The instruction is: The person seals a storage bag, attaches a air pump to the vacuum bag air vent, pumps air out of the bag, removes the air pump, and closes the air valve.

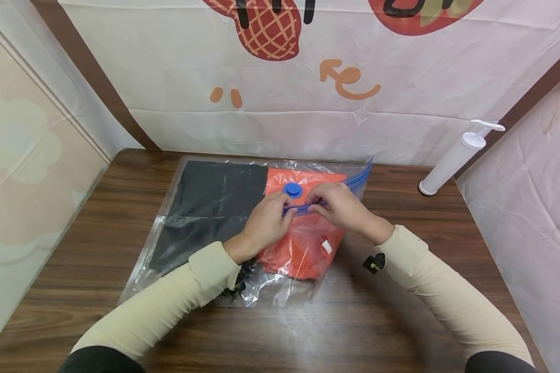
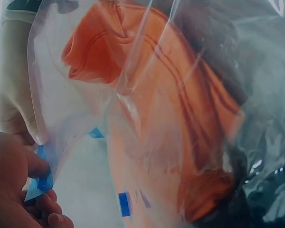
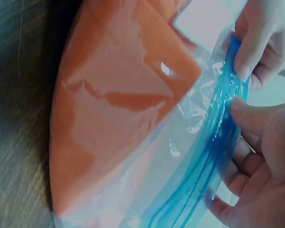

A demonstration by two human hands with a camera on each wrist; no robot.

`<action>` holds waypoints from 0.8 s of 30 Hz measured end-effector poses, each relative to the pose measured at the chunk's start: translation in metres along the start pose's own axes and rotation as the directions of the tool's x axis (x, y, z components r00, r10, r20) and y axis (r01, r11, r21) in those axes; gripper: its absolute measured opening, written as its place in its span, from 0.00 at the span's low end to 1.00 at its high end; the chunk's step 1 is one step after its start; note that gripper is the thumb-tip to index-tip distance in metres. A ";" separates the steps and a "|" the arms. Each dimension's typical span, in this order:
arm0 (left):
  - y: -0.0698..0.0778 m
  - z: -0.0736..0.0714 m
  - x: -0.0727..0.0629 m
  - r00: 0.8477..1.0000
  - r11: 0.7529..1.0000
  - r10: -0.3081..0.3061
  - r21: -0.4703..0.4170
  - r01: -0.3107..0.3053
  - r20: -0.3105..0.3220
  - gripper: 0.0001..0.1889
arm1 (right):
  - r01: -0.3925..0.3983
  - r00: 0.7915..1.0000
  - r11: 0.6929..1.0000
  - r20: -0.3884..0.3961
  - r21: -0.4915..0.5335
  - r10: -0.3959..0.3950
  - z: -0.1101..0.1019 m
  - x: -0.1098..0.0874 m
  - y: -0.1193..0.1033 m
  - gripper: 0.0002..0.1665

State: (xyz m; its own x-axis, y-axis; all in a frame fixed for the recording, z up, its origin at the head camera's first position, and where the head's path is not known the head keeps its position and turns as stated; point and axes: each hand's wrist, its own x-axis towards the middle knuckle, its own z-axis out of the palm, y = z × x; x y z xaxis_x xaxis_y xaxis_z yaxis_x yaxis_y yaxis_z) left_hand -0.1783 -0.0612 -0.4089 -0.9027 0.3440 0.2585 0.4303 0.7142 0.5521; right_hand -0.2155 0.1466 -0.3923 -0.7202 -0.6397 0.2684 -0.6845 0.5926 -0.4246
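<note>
- Left hand [image 1: 266,220] and right hand [image 1: 340,206] are pinching the seal [image 1: 303,209], fingers [image 3: 251,164] curled on it — seemingly pressing it closed.
- Bag [image 1: 156,228] is lying by the tabletop's [image 1: 378,331] back edge.
- Next likely calls for pressing along.

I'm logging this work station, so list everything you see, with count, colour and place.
table: 1, brown, under everything
clear bag: 1, transparent, on the table
zip strip: 1, blue, along the bag's mouth
valve cap: 1, blue, on the bag
orange cloth: at least 1, orange-red, in the bag's right part
white tag: 1, white, on the orange cloth
dark cloth: at least 1, dark grey, in the bag's left part
pump: 1, white, right back of the table
printed wall cloth: count unclear, pale with coloured prints, around the table
sleeves: 2, cream, on the forearms
left hand: 1, bare, pinching the zip strip
right hand: 1, bare, pinching the zip strip
</note>
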 end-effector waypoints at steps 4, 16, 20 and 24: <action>0.000 0.001 0.001 1.000 1.000 0.005 -0.005 -0.005 0.010 0.07 | -0.005 1.000 1.000 0.009 0.004 0.005 -0.002 0.001 0.001 0.04; 0.001 0.002 0.006 0.994 0.995 -0.031 -0.086 0.040 0.101 0.06 | 0.002 0.999 1.000 0.033 -0.021 -0.001 0.002 0.001 0.000 0.04; 0.002 0.001 0.006 0.989 0.984 -0.077 -0.151 0.095 0.125 0.07 | 0.034 0.999 0.999 0.033 0.028 -0.035 0.000 0.001 0.004 0.03; 0.003 0.000 0.005 0.988 0.977 -0.089 -0.179 0.112 0.129 0.07 | 0.025 0.999 0.997 0.042 0.072 -0.028 -0.003 0.000 0.007 0.03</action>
State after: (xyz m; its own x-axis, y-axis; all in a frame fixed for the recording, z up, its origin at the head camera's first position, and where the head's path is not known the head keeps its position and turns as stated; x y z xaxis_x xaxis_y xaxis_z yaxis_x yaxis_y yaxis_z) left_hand -0.1819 -0.0570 -0.4061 -0.9293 0.3545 0.1036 0.3186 0.6275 0.7105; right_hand -0.2204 0.1522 -0.3924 -0.6954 -0.6762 0.2432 -0.6924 0.5399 -0.4787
